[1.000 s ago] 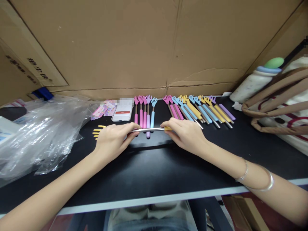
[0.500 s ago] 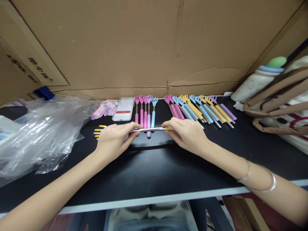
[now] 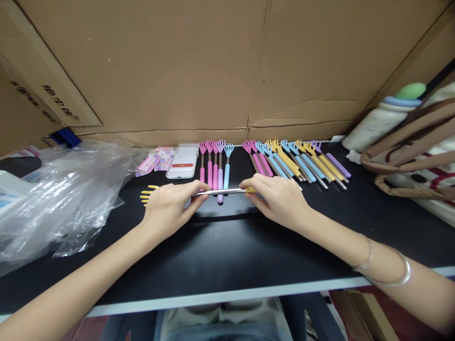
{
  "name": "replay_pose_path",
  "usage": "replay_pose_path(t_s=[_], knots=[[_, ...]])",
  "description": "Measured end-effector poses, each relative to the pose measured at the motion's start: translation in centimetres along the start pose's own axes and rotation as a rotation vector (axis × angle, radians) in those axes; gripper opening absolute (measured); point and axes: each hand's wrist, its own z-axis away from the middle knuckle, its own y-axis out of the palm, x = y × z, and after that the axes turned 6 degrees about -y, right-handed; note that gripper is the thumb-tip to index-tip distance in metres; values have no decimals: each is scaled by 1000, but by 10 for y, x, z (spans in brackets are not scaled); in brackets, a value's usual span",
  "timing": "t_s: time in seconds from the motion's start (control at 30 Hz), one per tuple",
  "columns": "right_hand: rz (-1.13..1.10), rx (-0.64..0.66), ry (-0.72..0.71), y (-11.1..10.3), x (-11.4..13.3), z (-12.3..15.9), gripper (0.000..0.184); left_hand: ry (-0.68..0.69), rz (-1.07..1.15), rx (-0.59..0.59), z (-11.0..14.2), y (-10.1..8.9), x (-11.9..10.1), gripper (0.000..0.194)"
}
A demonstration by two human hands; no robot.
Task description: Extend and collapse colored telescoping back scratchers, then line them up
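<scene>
A yellow back scratcher [image 3: 225, 191] with a silver metal shaft is held level above the black table by both hands. My left hand [image 3: 172, 201] pinches the shaft near its claw end, and the yellow claw tips poke out beyond the knuckles. At the other end my right hand [image 3: 275, 196] grips it where the yellow handle meets the metal; most of the handle is hidden in the palm. Just behind the shaft lies a short row of back scratchers [image 3: 215, 175] in pink, purple and blue. A larger group of back scratchers [image 3: 309, 166] in several colours lies to the right.
Clear plastic bags [image 3: 71, 199] are heaped on the left. A phone [image 3: 182, 163] and pink cards [image 3: 154, 161] lie behind my left hand. On the right stand a leaning bottle [image 3: 378, 121] and a bag with brown handles [image 3: 394, 184]. A cardboard wall [image 3: 177, 71] closes off the back.
Both hands keep the same hold on the yellow back scratcher. The whole view has shifted very slightly; nothing on the table has visibly moved.
</scene>
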Motion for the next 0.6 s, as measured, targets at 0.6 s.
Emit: replay_pose_path(t_s=[0.6], knots=[[-2,16,-4,0,0,2,21,-6,10,14,0,-1,-1,31]])
